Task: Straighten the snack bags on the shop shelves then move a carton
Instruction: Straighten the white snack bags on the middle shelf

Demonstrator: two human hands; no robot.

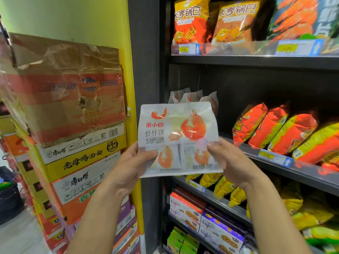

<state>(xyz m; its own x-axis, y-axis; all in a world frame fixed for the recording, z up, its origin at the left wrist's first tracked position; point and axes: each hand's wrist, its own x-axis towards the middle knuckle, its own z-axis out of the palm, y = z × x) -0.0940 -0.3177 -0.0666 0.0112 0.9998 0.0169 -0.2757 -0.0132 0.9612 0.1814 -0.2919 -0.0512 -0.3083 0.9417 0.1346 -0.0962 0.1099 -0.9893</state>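
Note:
A white snack bag (178,132) printed with orange shrimps is held up in front of the middle shelf. My left hand (128,165) grips its lower left corner and my right hand (229,162) pinches its lower right corner. Behind it, more of the same white bags (185,97) stand at the shelf's left end. A stack of cartons rises at the left, with a worn, taped brown and red carton (67,88) on top.
Orange and yellow snack bags (278,129) lean along the middle shelf (286,171). Rice crust bags (190,21) fill the top shelf. Yellow bags and biscuit boxes (222,228) sit on the lower shelves. A dark pillar (146,52) separates the shelves from the carton stack.

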